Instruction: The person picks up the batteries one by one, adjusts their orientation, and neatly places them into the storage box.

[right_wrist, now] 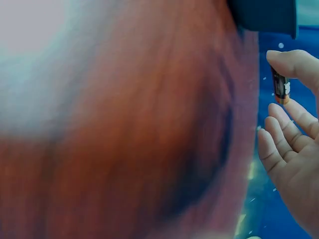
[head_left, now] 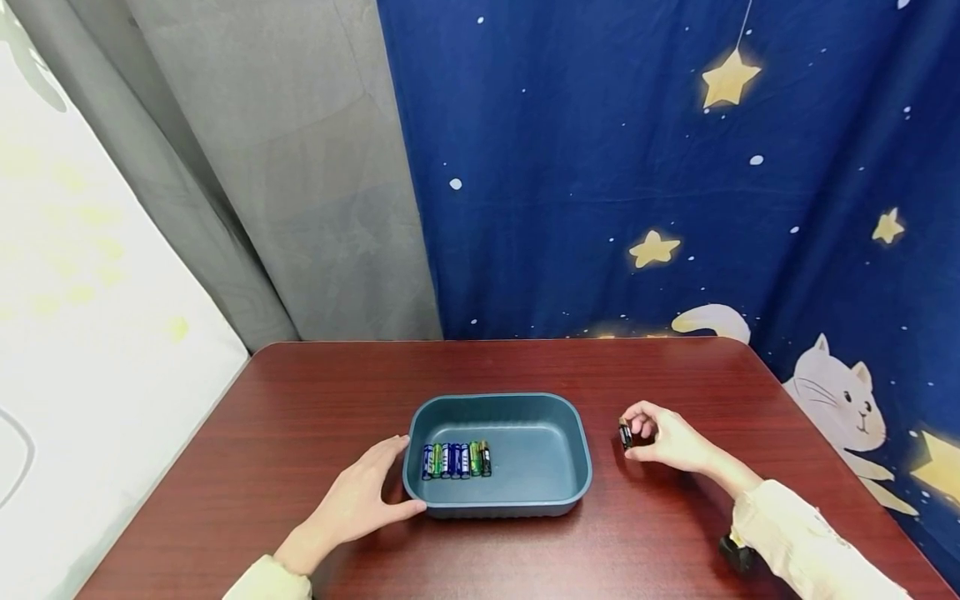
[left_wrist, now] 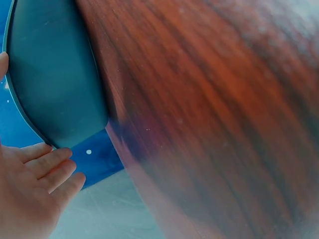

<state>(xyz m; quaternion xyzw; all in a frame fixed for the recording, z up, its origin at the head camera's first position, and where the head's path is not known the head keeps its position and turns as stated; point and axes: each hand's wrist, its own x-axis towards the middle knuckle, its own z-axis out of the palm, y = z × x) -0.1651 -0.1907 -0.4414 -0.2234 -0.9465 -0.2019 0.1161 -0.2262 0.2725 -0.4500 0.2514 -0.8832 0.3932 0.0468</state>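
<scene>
Head view: right hand (head_left: 670, 440) just right of the blue tray (head_left: 570, 492), thumb and forefinger pinching a small dark battery (head_left: 625, 434) held upright a little above the wooden table (head_left: 300, 417). Left hand (head_left: 360, 500) flat on the table, fingers relaxed and straight, fingertips against the tray's left wall, gripping nothing. Inside the tray, a row of batteries (head_left: 456, 460) lying side by side near the left end. Starry blue cloth (head_left: 600, 167) hanging behind.

Left wrist view: tray's outer wall (left_wrist: 55, 79) filling the upper left, fingers (left_wrist: 50, 169) spread loose beside its corner, wood grain blurred across the rest.

Right wrist view: battery (right_wrist: 280, 85) clamped end to end between thumb above and a fingertip below, other fingers (right_wrist: 279, 139) open and clear of it; tray corner (right_wrist: 264, 15) at the top edge.

Handling, as a judgement: probably rigid, light for the hand but dense for its size, smooth-jacketed and round, so apt to roll or slip from an end-to-end pinch. Likely steadier taken across the middle of the barrel, then laid on its side against the row. Not fragile, yet a drop could send it rolling off the table.
</scene>
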